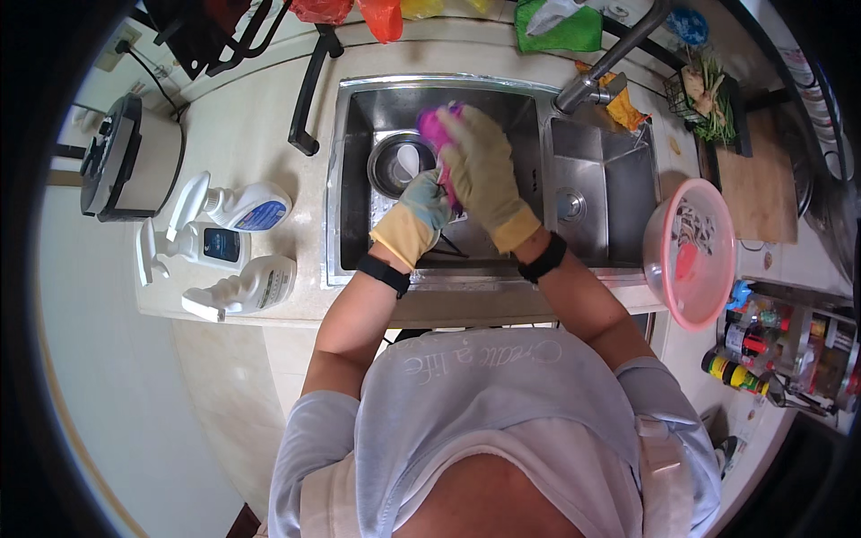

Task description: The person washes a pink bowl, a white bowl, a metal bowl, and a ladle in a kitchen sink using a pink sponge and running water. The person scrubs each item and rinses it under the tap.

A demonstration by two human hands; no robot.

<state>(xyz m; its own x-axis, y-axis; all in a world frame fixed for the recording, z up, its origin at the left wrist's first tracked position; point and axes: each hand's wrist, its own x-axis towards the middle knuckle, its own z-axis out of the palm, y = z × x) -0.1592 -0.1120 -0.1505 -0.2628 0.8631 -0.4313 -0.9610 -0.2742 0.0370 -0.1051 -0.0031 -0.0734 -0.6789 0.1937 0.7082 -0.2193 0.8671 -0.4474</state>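
Note:
Both hands wear gloves with yellow cuffs and meet over the large left basin of a stainless steel sink (436,274). My right hand (485,168) is closed around a bright purple-pink cloth (437,128), which bunches up past the fingers. Lower down, my left hand (418,212) grips the cloth's bottom end; whether something is wrapped inside it is hidden. Left of the cloth, a round metal bowl (382,176) rests in the basin with a white spoon (407,160) in it. Dark thin sticks, probably chopsticks (452,253), show below my left hand.
Several white spray bottles (252,208) and an electric cooker (144,158) stand on the left counter. A faucet (592,77) rises behind the smaller right basin (578,155). A pink plastic basin (662,269) sits at the right edge, near a wooden cutting board (763,185) and bottles (733,373).

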